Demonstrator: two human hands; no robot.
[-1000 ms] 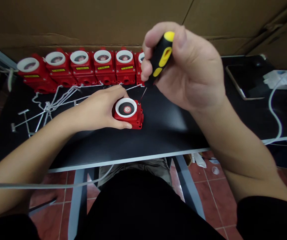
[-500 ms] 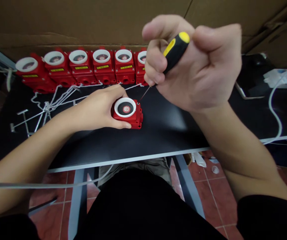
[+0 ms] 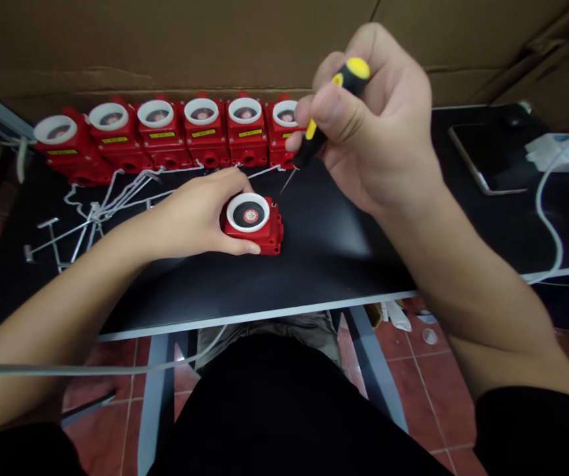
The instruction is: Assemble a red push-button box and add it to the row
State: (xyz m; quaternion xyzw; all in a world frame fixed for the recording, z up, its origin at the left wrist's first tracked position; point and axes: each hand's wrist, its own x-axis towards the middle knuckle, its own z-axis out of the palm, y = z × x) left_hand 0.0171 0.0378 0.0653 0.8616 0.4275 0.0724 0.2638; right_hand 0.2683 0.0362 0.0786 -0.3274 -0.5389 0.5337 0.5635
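My left hand (image 3: 205,215) is wrapped round a red box (image 3: 270,230) with a white ring and a dark round window on top, and keeps it on the black table. My right hand (image 3: 373,125) grips the black and yellow handle of a screwdriver (image 3: 314,135), thumb laid along it. The thin shaft slants down to the left, its tip close to a screw at the box's upper right corner. Whether the tip touches the screw I cannot tell.
Several similar red boxes (image 3: 209,139) with yellow labels stand in a row at the back. Metal T-shaped pieces on white cords (image 3: 93,215) lie at left. A phone (image 3: 487,158) and a white cable (image 3: 546,225) are at right. Cardboard (image 3: 189,46) rises behind the table.
My right hand has turned from an opened palm to a closed grip on the screwdriver. Its tip has risen slightly from the screw corner. My left hand and the box stay put.
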